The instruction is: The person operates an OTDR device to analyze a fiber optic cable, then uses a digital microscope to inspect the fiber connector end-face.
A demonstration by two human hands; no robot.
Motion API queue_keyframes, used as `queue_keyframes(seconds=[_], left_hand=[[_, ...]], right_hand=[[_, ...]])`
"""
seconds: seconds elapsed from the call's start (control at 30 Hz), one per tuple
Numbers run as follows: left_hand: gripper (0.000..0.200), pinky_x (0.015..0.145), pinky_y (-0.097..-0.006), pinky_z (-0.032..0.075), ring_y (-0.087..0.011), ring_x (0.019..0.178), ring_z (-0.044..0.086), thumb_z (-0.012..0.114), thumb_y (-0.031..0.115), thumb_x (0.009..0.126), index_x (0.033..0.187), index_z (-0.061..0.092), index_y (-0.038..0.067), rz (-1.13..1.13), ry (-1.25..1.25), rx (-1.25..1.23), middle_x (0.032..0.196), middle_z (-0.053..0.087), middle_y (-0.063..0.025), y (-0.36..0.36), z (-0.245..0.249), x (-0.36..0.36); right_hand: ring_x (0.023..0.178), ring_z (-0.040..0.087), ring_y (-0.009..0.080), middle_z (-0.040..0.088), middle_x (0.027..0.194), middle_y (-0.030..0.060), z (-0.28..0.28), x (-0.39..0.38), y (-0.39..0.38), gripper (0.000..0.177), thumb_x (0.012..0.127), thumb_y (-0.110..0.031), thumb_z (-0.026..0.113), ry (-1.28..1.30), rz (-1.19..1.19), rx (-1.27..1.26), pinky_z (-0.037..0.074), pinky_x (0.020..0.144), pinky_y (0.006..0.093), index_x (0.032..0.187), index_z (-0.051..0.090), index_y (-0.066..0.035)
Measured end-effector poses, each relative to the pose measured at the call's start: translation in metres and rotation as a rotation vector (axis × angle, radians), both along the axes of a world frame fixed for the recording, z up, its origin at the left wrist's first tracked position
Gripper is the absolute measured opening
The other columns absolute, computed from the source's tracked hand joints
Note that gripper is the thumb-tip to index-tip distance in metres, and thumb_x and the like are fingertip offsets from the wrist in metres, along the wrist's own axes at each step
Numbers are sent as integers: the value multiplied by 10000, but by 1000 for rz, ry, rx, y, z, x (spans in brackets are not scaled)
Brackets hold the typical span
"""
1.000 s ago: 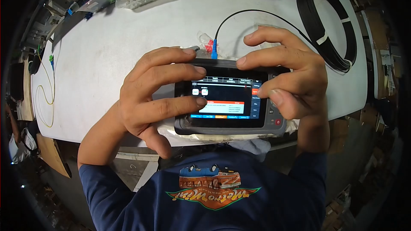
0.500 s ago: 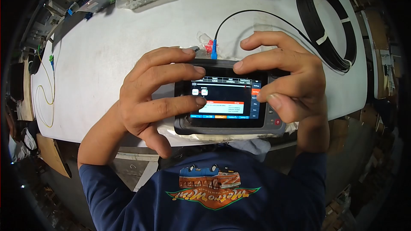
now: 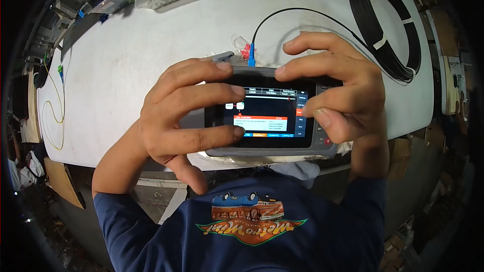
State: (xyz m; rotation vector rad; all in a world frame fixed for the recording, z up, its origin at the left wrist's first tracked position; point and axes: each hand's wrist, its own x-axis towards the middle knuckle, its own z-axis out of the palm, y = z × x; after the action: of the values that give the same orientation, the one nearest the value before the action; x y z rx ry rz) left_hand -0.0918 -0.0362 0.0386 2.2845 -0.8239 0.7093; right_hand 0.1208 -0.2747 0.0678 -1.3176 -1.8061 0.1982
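A handheld tester with a lit touchscreen (image 3: 262, 108), probably an optical fibre tester, lies at the table's near edge. My left hand (image 3: 176, 103) is spread over its left side, with fingertips over the screen and the thumb pointing down past the near edge. My right hand (image 3: 343, 88) is over the right side, its fingers apart and bent. One fingertip is by the top edge and another at the screen's right-hand menu; contact is hard to tell. A blue connector (image 3: 251, 55) on a black cable (image 3: 297, 9) is plugged into the tester's top.
A coil of black cable (image 3: 360, 15) lies at the right. Small metal parts fill a clear tray (image 3: 164, 2) at the back left. A yellow fibre lead with a green connector (image 3: 61, 72) lies at the left. A small red item (image 3: 245, 51) is beside the blue connector.
My left fingers have shifted slightly down across the screen, uncovering more of the pop-up box. The red highlight in the side menu has dropped to a lower button. A grey flap shows more at the top.
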Motion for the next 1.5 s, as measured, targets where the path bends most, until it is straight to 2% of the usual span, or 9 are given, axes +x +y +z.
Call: queue_keyframes(seconds=[0.17,0.27,0.37,0.43,0.7,0.97,1.03,1.13,1.5], left_hand=[[903,1066,-620,451,-456,1307,565,420,976,776,1041,815,209,-35,36,23,1248,675,-194,-3,-9,3],[779,1003,-578,495,-445,1233,604,544,861,815,967,794,139,-109,-227,23,1245,692,-212,-1,-30,18],[777,1021,-581,480,-448,1250,592,551,862,808,970,786,139,-98,-157,6,1256,687,-213,-5,-18,10],[938,1071,-627,454,-456,1334,550,440,1014,706,1000,816,206,-37,83,32,1270,664,-195,-7,-3,0],[861,1034,-599,475,-453,1279,584,496,934,765,991,803,162,-40,59,-2,1254,677,-204,-9,-3,2],[838,982,-568,510,-458,1215,625,541,879,803,1024,793,110,-46,46,-38,1204,696,-221,-7,0,2],[986,1064,-609,448,-475,1292,562,333,974,819,1067,779,130,1,49,-26,1233,658,-229,-4,-3,-1],[920,1000,-569,513,-468,1200,632,467,899,838,1112,771,75,22,4,-100,1185,693,-249,-4,-5,3],[933,990,-565,519,-473,1205,628,446,904,848,1115,772,71,36,21,-81,1198,690,-255,0,-8,3]], right_hand=[[1084,683,450,763,1044,219,5,7,-3,257,842,-270,618,-10,-8,15,564,894,560,745,721,-55],[1109,675,444,757,1052,228,7,8,-7,311,896,-303,604,-2,-78,20,541,939,570,751,724,-55],[1118,671,444,755,1059,236,5,10,-7,317,907,-300,600,-2,-57,27,530,956,573,757,724,-51],[1116,672,443,754,1059,236,5,9,-6,317,911,-299,598,-3,-52,26,532,952,572,762,724,-50],[1097,682,436,755,1048,236,3,11,-4,298,917,-290,593,-24,-32,57,548,930,555,788,718,-53],[1065,691,440,757,1039,227,4,6,-3,256,823,-288,605,0,-29,45,577,864,553,795,719,-60],[1064,690,442,758,1042,225,4,6,-2,245,806,-279,607,-9,-6,45,579,861,551,794,720,-61],[1061,689,446,760,1045,223,0,3,-1,228,768,-259,611,7,19,42,583,857,547,776,719,-58],[1067,692,440,768,1036,213,1,1,0,212,668,-223,634,-37,-30,-5,593,857,526,710,724,-36]])
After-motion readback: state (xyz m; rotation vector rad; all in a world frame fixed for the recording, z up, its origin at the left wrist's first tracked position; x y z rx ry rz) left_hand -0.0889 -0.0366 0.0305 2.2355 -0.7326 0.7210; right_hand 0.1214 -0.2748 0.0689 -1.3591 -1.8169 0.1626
